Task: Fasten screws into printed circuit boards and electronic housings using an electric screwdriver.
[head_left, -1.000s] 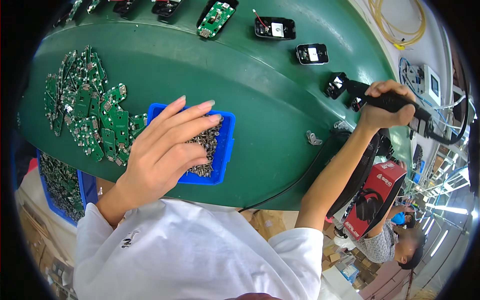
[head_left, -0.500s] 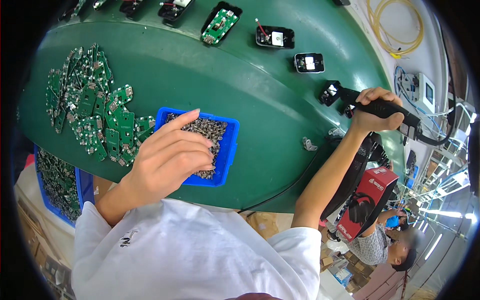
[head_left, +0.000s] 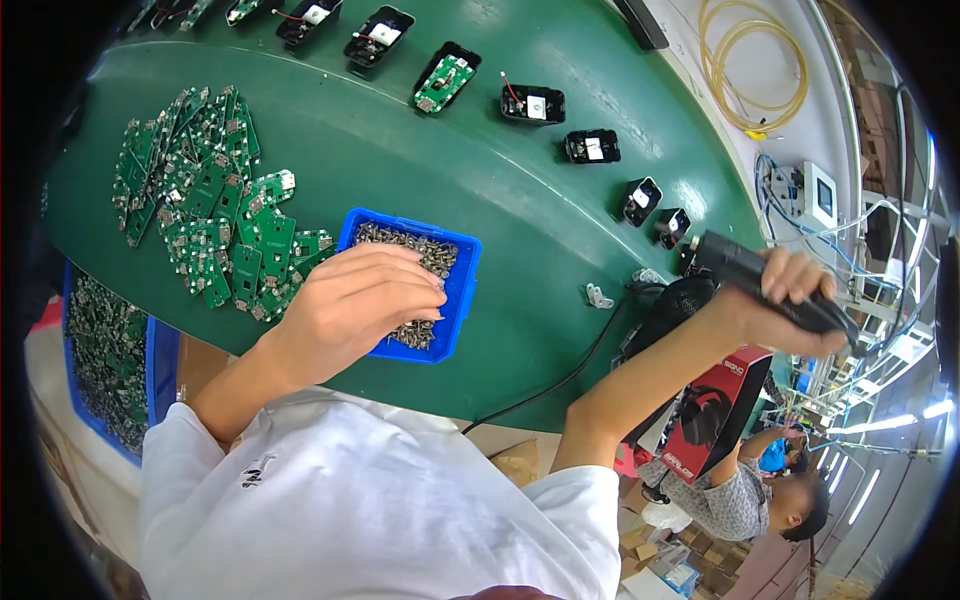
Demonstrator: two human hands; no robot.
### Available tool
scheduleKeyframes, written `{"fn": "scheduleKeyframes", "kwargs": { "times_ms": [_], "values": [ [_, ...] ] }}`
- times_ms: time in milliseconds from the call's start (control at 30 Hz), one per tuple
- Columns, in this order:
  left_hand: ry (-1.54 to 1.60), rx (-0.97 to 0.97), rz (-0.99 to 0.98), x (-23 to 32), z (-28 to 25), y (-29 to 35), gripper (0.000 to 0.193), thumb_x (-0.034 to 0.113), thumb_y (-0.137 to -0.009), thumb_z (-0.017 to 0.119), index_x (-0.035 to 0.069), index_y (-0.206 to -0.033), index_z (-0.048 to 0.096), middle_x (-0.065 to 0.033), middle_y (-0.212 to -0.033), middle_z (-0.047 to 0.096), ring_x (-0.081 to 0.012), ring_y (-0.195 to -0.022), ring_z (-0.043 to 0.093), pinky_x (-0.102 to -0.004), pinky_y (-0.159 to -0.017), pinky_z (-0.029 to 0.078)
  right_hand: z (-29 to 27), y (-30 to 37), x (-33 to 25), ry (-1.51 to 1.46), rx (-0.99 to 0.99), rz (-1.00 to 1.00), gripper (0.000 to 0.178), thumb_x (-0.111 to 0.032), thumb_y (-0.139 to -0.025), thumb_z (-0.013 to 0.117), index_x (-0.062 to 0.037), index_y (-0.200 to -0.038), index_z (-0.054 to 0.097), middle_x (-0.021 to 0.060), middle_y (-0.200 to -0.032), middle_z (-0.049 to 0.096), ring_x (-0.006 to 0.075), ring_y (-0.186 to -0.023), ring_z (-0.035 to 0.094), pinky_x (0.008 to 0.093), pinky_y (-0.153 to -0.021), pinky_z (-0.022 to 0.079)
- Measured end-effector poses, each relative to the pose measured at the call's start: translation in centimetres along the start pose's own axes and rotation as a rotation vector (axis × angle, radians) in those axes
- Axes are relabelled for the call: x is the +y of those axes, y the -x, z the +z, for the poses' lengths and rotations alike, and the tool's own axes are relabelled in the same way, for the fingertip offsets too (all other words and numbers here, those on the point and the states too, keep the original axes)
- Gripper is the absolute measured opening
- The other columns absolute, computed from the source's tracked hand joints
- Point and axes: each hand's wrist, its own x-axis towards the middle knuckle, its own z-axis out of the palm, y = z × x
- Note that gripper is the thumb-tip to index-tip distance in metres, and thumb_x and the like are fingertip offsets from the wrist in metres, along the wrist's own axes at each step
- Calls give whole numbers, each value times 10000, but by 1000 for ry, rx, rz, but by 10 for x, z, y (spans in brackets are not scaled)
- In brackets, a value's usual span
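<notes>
My left hand (head_left: pixel 350 308) is over a blue tray (head_left: pixel 466 285) of small metal screws (head_left: pixel 430 250). Its fingers are bent and pressed together, tips among the screws; the thumb and anything pinched are hidden. My right hand (head_left: pixel 775 312) is wrapped round a black electric screwdriver (head_left: pixel 735 262), held up at the right with its tip end pointing left. Beyond that tip stand small black housings (head_left: pixel 641 201) with white patches inside. They belong to a curved row along the table, where one housing carries a green circuit board (head_left: pixel 446 83).
Loose circuit boards (head_left: pixel 215 200) are heaped left of the tray. A blue bin (head_left: pixel 152 385) full of boards stands below the table's left edge. A black cable (head_left: pixel 535 403), small metal bracket (head_left: pixel 599 297) and red box (head_left: pixel 705 420) are near my right arm. Another person (head_left: pixel 735 500) sits beyond.
My right hand has brought the screwdriver down and back from the housings, which now stand apart from its tip. The left fingers have drawn together and lowered into the screws. The view has shifted slightly.
</notes>
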Motion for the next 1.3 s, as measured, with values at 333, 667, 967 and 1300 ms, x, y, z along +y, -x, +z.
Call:
{"fn": "scheduleKeyframes", "kwargs": {
  "times_ms": [333, 667, 967, 1300],
  "values": [
    [327, 54, -26, 39, 7, -11, 222, -47, -698, 836, -1, -896, 747, -91, -890, 759, -220, -822, 730, -299, -747, 593, 143, 61, 13, -612, -248, 174, 279, -246, -852, 763, -60, -917, 565, 23, -591, 569, 103, -434, 540, 224, -409, 506],
    [777, 38, -172, 44, 3, 1, 249, -107, -705, 834, -35, -926, 746, -112, -906, 758, -242, -840, 740, -287, -744, 615, 179, 40, 38, -964, -364, 259, 230, -167, -846, 745, -40, -837, 554, 85, -518, 593, 177, -313, 496, 343, -299, 507],
    [869, 40, -386, 51, -1, -4, 257, -146, -691, 825, -58, -914, 733, -172, -893, 755, -224, -779, 738, -258, -739, 607, 174, 38, 41, -952, -375, 288, 221, -171, -863, 711, -26, -835, 547, 115, -515, 599, 203, -306, 504, 367, -296, 510],
    [1160, -56, -796, 61, -5, -6, 263, -161, -664, 829, -60, -885, 728, -173, -874, 758, -195, -747, 733, -236, -710, 591, 156, 32, 39, -921, -384, 354, 277, -198, -853, 722, -31, -930, 515, 115, -560, 605, 220, -351, 544, 361, -313, 528]
  ]
}}
